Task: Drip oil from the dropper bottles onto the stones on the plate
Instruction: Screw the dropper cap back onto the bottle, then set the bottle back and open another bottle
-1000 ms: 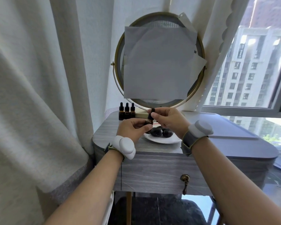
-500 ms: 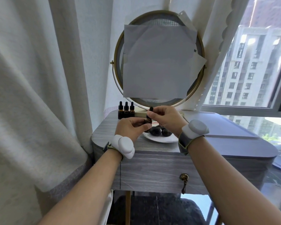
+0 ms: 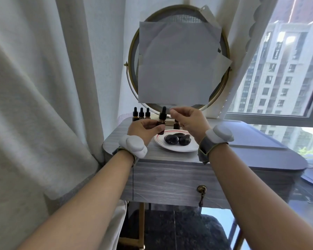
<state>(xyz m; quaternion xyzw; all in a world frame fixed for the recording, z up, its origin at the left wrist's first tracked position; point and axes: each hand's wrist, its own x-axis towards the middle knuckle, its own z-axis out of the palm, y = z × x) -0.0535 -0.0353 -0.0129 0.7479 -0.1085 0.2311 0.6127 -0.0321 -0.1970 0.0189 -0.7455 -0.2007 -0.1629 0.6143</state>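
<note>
**Bottle, held** (image 3: 162, 119): a small amber dropper bottle with a black cap. It is upright, above the left rim of the plate and clear of it. The cap is on.

**Left hand** (image 3: 145, 128): thumb and fingers are curled round the bottle's body and grip it. A white wrist unit (image 3: 133, 146) is strapped on.

**Right hand** (image 3: 190, 120): raised just right of the cap. The fingers are curled with the thumb and forefinger tips drawn together. A narrow gap shows between them and the cap, and they hold nothing. There is a white wrist unit (image 3: 219, 134) on a grey strap.

**Plate** (image 3: 179, 148): white with a thin red ring. It lies on the table in front of the mirror, between the two wrists.

**Stones** (image 3: 171, 139): three dark, glossy stones clustered at the plate's centre, touching one another.

**Bottles, spare** (image 3: 141, 114): three matching bottles stand capped in a row at the table's back left, beside the mirror base. A fourth bottle (image 3: 176, 124) stands behind the plate, partly hidden by the right hand.

**Table** (image 3: 242, 152): grey wood grain, with one drawer that has a brass pull (image 3: 201, 189).

**Mirror** (image 3: 179, 18): round with a brass frame. Taped paper sheets (image 3: 177, 65) cover its face.

**Curtain** (image 3: 43, 87): pale, hanging to the left.

**Window** (image 3: 282, 69): to the right, with tower blocks outside.
</note>
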